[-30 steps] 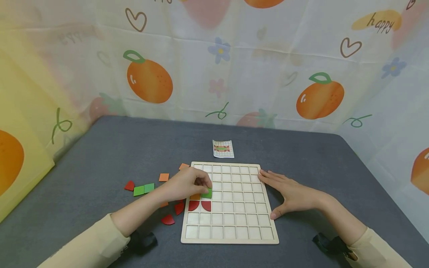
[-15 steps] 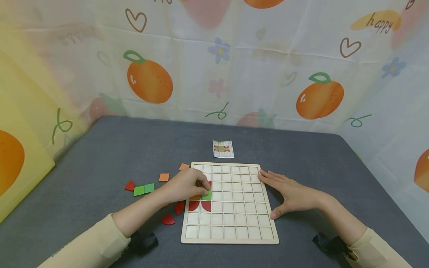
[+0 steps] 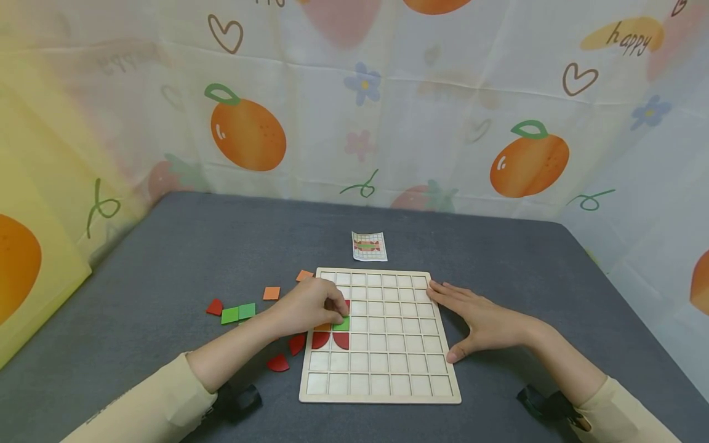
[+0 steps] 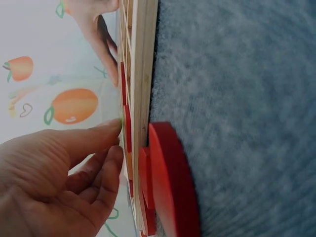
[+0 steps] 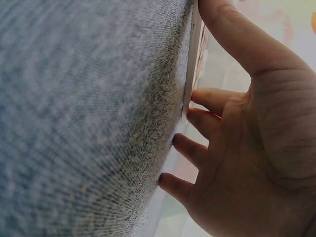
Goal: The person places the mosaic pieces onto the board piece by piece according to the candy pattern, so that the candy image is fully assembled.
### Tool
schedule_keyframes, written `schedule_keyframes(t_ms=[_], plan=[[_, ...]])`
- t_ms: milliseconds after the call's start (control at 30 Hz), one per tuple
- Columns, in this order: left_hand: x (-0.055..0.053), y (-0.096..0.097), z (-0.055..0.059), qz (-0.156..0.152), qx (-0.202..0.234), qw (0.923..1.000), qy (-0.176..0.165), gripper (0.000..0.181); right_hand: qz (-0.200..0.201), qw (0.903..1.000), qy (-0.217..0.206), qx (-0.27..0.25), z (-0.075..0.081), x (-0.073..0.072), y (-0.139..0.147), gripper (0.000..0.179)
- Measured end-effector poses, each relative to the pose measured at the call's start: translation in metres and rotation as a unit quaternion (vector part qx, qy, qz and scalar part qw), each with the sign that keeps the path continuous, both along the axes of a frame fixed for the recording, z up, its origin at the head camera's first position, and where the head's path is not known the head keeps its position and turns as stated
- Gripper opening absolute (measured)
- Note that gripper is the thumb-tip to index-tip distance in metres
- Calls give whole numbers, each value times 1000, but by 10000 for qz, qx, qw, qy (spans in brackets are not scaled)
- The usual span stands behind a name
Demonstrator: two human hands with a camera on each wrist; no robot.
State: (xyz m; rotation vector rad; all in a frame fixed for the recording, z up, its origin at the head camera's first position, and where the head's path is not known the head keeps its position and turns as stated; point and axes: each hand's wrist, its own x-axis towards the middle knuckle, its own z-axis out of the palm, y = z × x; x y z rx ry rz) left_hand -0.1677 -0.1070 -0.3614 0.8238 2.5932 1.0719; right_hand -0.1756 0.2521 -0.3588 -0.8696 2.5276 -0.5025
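Note:
A pale wooden grid board point(image 3: 382, 398) lies flat in front of me. My left hand point(image 3: 310, 304) bends over its left side, thumb and fingertips on a green square tile point(image 3: 341, 325) that sits in a cell. In the left wrist view the thumb point(image 4: 106, 134) and a finger come down to the board's surface. Beside the green tile is an orange square tile point(image 3: 322, 328), partly covered by the hand. Two red quarter-circle tiles point(image 3: 341, 341) fill cells nearer me; a red piece point(image 3: 347, 304) peeks out behind the fingers. My right hand point(image 3: 482, 317), fingers spread, rests against the board's right edge.
Loose pieces lie left of the board: green squares point(image 3: 238, 314), orange squares point(image 3: 271, 293) and red pieces point(image 3: 278, 363). A small card with a coloured grid pattern point(image 3: 368, 246) lies behind the board. A fruit-printed cloth point(image 3: 321, 135) hangs beyond the table.
The green tile has shifted slightly and now lies flat in its cell, with the red piece behind it showing. My left fingers have drawn back slightly. The right hand has kept its place.

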Motion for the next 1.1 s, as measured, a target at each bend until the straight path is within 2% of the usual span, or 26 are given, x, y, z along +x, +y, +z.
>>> schedule_keyframes(t_ms=[100,200,333,533,667,867,1100], plan=[[-1,0,3,-12,-30,10000,67,6,3,10000,17,-2,0,0,0,122],[-3,-3,7,45,-112,9996,270,7,3,10000,31,-20,0,0,0,122],[-6,-13,13,275,-287,9980,486,7,16,10000,52,-35,0,1,0,122],[-13,-38,20,397,-374,9978,386,8,23,10000,82,-49,0,2,0,121],[-19,-60,25,366,-473,9982,82,7,48,9999,109,-66,0,2,0,120],[-25,-99,33,155,-747,9944,-735,6,41,9999,142,-29,0,2,0,120],[-29,-132,33,-82,-621,9864,-1520,25,-26,9999,113,-10,0,1,0,120]])
